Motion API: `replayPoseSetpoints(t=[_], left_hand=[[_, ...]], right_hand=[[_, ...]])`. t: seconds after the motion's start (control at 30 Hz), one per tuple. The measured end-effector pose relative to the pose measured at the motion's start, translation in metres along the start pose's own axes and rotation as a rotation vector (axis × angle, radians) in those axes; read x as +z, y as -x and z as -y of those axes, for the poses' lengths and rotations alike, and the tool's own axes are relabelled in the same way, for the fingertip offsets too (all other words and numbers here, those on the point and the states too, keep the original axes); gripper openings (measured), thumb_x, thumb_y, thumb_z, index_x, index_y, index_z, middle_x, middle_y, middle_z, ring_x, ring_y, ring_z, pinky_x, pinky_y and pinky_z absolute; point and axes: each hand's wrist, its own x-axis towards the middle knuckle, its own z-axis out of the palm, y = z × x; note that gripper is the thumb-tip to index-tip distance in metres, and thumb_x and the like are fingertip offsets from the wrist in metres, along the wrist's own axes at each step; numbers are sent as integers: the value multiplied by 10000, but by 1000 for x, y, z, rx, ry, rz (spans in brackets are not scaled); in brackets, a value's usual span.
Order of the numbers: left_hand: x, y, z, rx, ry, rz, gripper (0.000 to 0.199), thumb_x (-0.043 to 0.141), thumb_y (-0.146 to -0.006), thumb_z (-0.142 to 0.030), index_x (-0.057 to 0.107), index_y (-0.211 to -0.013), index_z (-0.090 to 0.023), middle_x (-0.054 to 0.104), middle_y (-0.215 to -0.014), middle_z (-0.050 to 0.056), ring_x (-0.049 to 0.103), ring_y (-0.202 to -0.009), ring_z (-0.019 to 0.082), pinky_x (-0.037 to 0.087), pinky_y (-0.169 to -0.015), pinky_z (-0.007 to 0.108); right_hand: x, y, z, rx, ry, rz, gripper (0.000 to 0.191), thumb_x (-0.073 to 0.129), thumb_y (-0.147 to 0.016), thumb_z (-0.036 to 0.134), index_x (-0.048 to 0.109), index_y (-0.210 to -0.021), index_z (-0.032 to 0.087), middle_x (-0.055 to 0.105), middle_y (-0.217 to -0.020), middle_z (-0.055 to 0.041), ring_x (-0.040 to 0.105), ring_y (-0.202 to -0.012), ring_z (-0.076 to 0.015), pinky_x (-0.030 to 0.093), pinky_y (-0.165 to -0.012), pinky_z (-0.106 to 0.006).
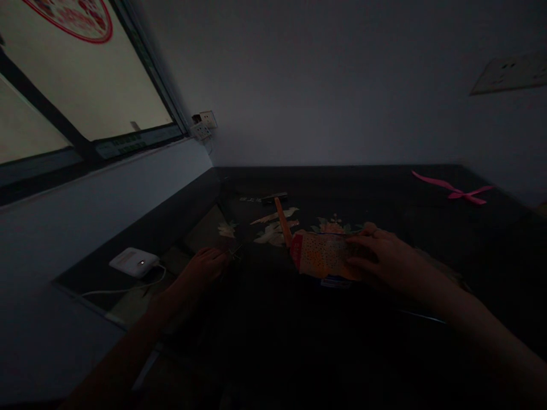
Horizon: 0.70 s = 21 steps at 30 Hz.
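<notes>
The light is very dim. My right hand [380, 253] rests at the right end of an orange piece dotted with dark specks [325, 253], its thumb and fingers closed on that end. This piece has a red band at its left end and a blue edge below. Just left of it, an orange stick [282, 219] lies slanting away on the dark table. Farther left, my left hand [209, 262] is low over the table with its fingers drawn together. A thin, twig-like thing [235, 253] shows at its fingertips; what it is I cannot make out.
A white device [134, 262] with a white cable [128, 291] sits on the left of the table. A pink propeller-shaped piece [457, 191] is at the back right. A small dark bar [274, 198] lies behind the stick. Walls and a window [106, 80] bound the table.
</notes>
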Motion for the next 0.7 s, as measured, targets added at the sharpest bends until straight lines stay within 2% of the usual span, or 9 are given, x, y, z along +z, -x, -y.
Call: replayPoseSetpoints(t=[0.23,0.47,0.57,0.7], left_hand=[[-4,10,7,12,70,39,262,440,-826,-123,611,-1001,-218,658,-1020,67,605,-930,208,437,-869,376],[1,20,7,-52,145,-57,264,422,-859,-199,621,-1032,-223,648,-1047,61,605,-935,197,476,-841,336],[8,20,2,-90,156,-84,318,410,-887,-269,567,-1160,-229,576,-1214,72,538,-1101,207,435,-949,364],[19,12,-9,-61,113,-13,458,397,-892,-314,404,-1348,-273,367,-1440,60,341,-1308,246,307,-1065,466]], right_hand=[[1,1,0,-5,15,-48,247,562,-812,253,687,-1017,198,633,-984,-102,618,-836,-231,519,-749,-366],[4,1,-3,8,-3,-44,280,555,-821,268,680,-1049,163,638,-1004,-125,614,-873,-252,516,-786,-396],[3,1,-2,21,-3,-29,278,557,-819,259,680,-1054,174,641,-1008,-117,617,-877,-243,514,-795,-386],[0,1,0,23,-6,-12,292,557,-818,266,680,-1062,160,636,-1002,-122,615,-868,-242,511,-782,-387]])
